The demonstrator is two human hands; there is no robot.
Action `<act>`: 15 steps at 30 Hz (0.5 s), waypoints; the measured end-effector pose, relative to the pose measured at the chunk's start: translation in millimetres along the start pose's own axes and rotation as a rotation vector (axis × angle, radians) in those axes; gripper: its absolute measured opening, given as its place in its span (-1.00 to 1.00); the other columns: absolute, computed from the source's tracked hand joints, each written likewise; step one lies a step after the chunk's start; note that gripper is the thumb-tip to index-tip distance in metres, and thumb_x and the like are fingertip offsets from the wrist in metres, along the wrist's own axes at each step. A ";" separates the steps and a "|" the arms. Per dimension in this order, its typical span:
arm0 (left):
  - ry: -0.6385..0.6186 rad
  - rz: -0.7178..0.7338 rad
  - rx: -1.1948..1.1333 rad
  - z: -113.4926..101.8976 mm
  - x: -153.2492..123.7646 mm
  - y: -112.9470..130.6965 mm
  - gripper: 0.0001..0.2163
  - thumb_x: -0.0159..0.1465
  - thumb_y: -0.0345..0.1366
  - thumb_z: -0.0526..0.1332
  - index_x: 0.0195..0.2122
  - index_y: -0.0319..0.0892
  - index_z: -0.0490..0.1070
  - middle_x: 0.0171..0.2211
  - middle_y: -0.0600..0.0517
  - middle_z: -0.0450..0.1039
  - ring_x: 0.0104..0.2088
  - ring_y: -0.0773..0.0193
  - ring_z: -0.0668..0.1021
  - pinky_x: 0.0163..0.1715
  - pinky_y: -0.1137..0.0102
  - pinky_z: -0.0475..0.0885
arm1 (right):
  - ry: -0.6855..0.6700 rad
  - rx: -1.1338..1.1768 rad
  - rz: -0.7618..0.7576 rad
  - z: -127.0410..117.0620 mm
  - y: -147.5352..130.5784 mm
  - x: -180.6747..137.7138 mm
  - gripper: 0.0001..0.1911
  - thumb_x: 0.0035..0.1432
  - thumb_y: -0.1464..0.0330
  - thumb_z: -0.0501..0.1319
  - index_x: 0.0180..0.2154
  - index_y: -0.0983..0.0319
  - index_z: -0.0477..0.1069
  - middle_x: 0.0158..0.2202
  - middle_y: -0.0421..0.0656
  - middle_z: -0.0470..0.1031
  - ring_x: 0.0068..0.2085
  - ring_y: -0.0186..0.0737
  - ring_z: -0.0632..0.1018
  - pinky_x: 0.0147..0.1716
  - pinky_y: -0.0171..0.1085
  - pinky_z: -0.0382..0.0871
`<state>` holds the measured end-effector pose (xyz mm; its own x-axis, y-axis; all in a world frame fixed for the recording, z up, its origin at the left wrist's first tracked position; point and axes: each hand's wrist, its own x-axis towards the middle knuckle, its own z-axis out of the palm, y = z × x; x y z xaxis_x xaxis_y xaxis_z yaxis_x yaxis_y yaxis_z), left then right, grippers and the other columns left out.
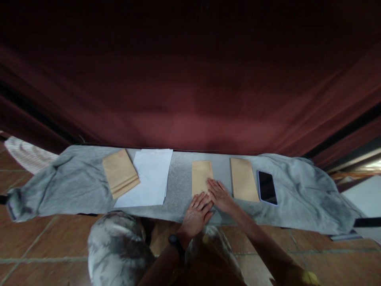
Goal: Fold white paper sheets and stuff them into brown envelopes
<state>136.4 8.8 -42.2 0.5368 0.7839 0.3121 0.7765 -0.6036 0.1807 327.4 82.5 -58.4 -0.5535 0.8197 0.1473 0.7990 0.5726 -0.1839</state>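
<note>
My left hand [196, 212] lies flat with fingers stretched out on the near end of a brown envelope [201, 174] in the middle of the grey cloth [74, 186]. My right hand [219, 194] rests flat beside it, fingers spread on the same envelope's right edge. A black watch sits on my left wrist. A second brown envelope [243, 179] lies just to the right, apart from both hands. Nothing is gripped by either hand.
A stack of brown envelopes [120, 173] and white sheets of paper [150, 178] lie at the left. A dark phone [267, 187] lies at the right. A dark red curtain [190, 87] hangs behind. The floor is brown tile [44, 242].
</note>
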 end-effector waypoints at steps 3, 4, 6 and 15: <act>0.002 -0.017 -0.024 -1.5 -0.4 0.2 -0.63 0.44 -0.15 0.10 0.23 -0.04 0.37 0.33 0.00 0.28 0.36 0.12 0.27 0.36 0.05 0.17 | 0.027 0.016 -0.038 -4.1 -9.3 -21.5 -0.44 0.49 0.26 -0.15 0.43 0.24 -0.06 0.44 -0.06 0.02 0.43 -0.17 0.12 0.38 0.01 0.06; 0.003 -0.027 -0.040 -2.2 -0.5 0.1 -0.65 0.45 -0.17 0.08 0.22 -0.05 0.37 0.32 0.00 0.30 0.35 0.14 0.28 0.36 0.07 0.18 | 0.044 0.020 -0.057 -6.0 -12.3 -29.0 -0.44 0.49 0.27 -0.13 0.43 0.24 -0.05 0.44 -0.05 0.04 0.42 -0.17 0.14 0.38 0.01 0.07; 0.002 -0.050 -0.082 -3.9 -0.5 0.2 -0.65 0.46 -0.24 0.03 0.22 -0.08 0.36 0.30 0.01 0.34 0.32 0.20 0.33 0.35 0.11 0.22 | 0.081 0.032 -0.089 -10.4 -18.0 -43.3 -0.43 0.47 0.28 -0.08 0.43 0.23 -0.05 0.42 -0.04 0.09 0.40 -0.16 0.18 0.37 0.02 0.08; -0.008 -0.217 -0.072 2.9 25.7 -8.5 -0.60 0.48 -0.24 -0.08 0.25 -0.19 0.32 0.27 -0.11 0.37 0.28 0.15 0.39 0.28 0.13 0.33 | 0.072 0.105 -0.142 -21.9 -28.5 -72.8 -0.36 0.42 0.22 0.06 0.41 0.26 0.00 0.37 -0.02 0.22 0.36 -0.10 0.27 0.37 0.04 0.11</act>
<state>144.5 34.5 -38.5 0.3627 0.8975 0.2510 0.8487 -0.4294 0.3089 350.0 6.2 -42.6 -0.6375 0.7297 0.2472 0.6833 0.6838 -0.2560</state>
